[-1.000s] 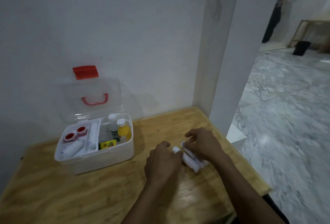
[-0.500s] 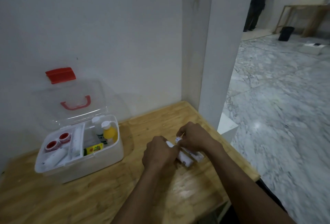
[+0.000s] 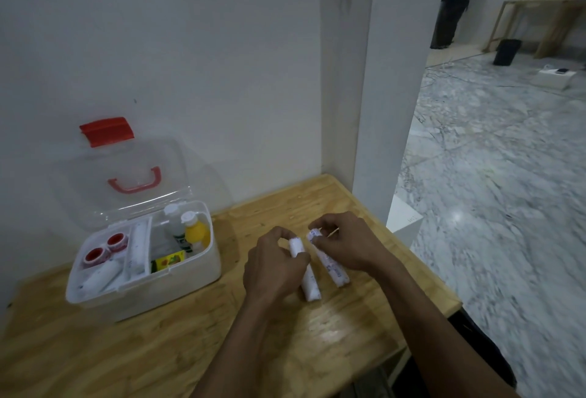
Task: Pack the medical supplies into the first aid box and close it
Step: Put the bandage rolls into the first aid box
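Note:
The white first aid box [image 3: 165, 285] stands open on the left of the wooden table [image 3: 133, 350], its clear lid [image 3: 126, 175] with red handle and red latch leaning against the wall. Inside are two red-capped jars, white rolls, a yellow bottle [image 3: 197, 233] and a white bottle. Two white bandage rolls lie side by side right of the box. My left hand [image 3: 272, 266] grips the left roll [image 3: 309, 283] near its top. My right hand [image 3: 344, 245] pinches the top of the right roll [image 3: 333, 267].
A white wall runs behind the table and a white pillar [image 3: 387, 112] stands at its back right corner. The table's right edge drops to a marble floor [image 3: 507, 207]. Far back stand a person [image 3: 453, 1], a wooden table and a dark bin.
The two rolls now lie apart, one in each hand, where before both hands were bunched over them together. The view has shifted slightly; the box has not moved.

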